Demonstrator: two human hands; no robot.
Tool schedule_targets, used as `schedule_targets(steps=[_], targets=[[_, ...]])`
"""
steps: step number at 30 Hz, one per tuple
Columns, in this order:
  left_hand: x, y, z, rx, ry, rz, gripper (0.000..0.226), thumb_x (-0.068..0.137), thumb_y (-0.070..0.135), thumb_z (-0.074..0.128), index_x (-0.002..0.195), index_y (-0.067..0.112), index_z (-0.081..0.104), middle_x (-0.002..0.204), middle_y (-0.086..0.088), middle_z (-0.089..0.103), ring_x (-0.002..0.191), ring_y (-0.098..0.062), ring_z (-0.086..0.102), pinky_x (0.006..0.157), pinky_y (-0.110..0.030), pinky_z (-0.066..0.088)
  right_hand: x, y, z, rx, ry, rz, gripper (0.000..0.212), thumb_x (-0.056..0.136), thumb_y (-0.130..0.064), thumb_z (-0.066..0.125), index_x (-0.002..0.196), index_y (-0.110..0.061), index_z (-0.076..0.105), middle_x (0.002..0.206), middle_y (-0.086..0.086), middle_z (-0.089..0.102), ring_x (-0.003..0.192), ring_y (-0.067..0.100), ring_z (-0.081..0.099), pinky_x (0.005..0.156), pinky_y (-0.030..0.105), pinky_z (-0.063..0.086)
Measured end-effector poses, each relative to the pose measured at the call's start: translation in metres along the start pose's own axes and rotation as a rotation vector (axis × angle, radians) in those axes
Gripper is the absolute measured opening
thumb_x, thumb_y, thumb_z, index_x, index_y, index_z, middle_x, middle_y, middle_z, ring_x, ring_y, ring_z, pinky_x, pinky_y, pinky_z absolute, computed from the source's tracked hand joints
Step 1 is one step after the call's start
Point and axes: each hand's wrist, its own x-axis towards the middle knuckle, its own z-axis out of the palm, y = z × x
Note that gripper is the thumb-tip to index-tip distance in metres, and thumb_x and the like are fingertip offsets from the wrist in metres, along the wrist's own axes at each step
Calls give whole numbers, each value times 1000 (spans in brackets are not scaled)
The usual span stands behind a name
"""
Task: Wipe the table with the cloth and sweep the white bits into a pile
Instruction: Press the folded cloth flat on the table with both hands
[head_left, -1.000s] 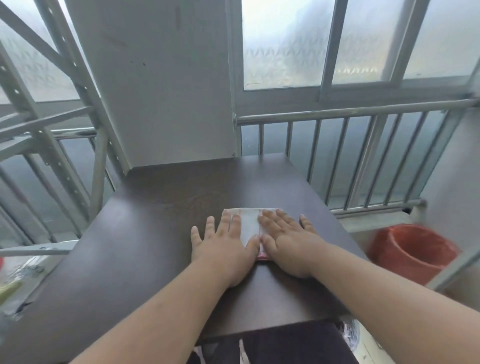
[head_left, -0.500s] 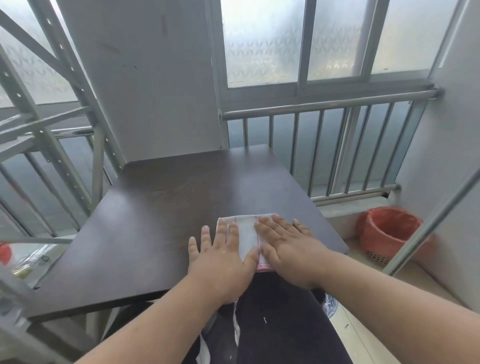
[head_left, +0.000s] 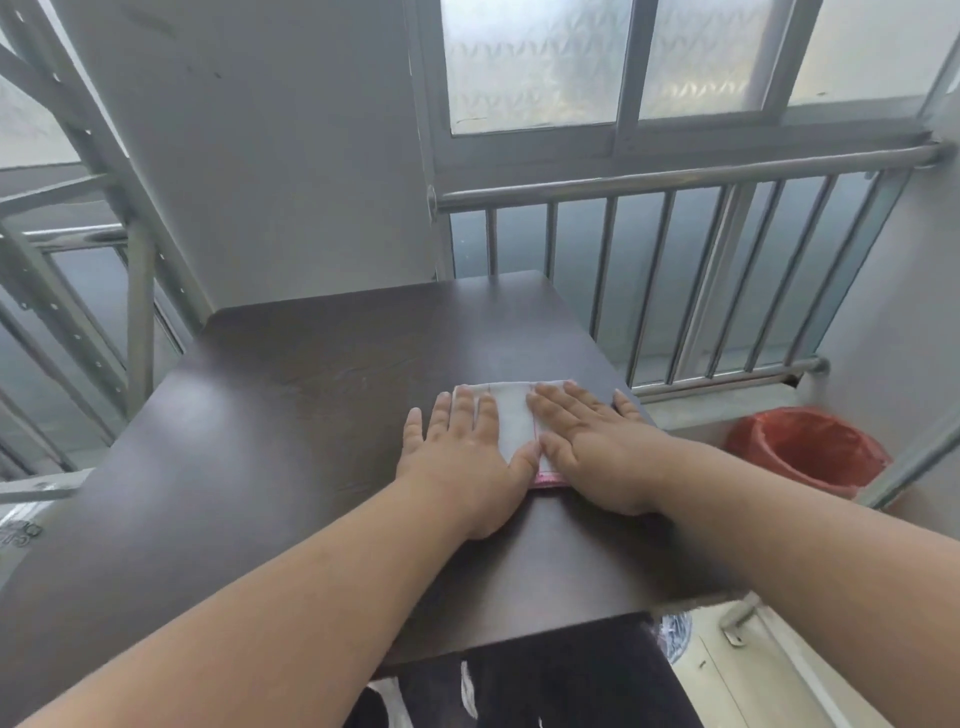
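Note:
A folded white cloth (head_left: 514, 421) with a pink hem lies on the right half of the dark brown table (head_left: 291, 415). My left hand (head_left: 462, 457) presses flat on its left part, fingers spread. My right hand (head_left: 592, 447) lies flat on its right part, with the little finger near the table's right edge. Both hands hide most of the cloth. I cannot make out any white bits on the tabletop.
A red-lined waste bin (head_left: 805, 452) stands on the floor to the right of the table. A metal railing (head_left: 675, 176) runs behind it under a frosted window. A grey metal rack (head_left: 78, 270) stands close on the left. A white wall backs the table.
Half a second ago both hands and the cloth were at the table's near edge; now they sit farther in on the tabletop, still pressed on the cloth.

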Motion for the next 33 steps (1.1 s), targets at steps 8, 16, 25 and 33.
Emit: schedule_targets(steps=[8, 16, 25, 33], targets=[[170, -21, -18, 26, 25, 0, 90, 95, 74, 7, 165, 19, -3, 173, -7, -9, 159, -26, -9, 127, -50, -7, 157, 51, -32, 37, -8, 69, 58, 109, -48, 14, 164, -40, -2, 169, -24, -11, 155, 2, -15, 124, 56, -10], [319, -40, -39, 39, 45, -18, 90, 96, 75, 11, 166, 19, 0, 174, -7, -5, 160, -27, -4, 127, -48, -3, 295, 92, -64, 3, 29, 98, 57, 109, -52, 12, 164, -41, 4, 170, -24, -6, 156, 3, -11, 120, 65, -13], [355, -48, -43, 38, 52, -52, 92, 95, 77, 11, 166, 20, 0, 174, -5, -3, 160, -30, -1, 127, -52, 1, 321, 91, -72, -5, 73, 111, 56, 111, -45, 14, 165, -34, 7, 172, -16, -3, 158, 7, -5, 121, 59, -9], [269, -38, -32, -10, 49, -53, 90, 95, 74, 12, 166, 20, -1, 174, -4, -6, 159, -30, -4, 127, -49, -3, 249, 68, -55, 21, 47, 113, 57, 109, -48, 13, 164, -39, 3, 170, -23, -7, 156, 2, -11, 121, 63, -13]])
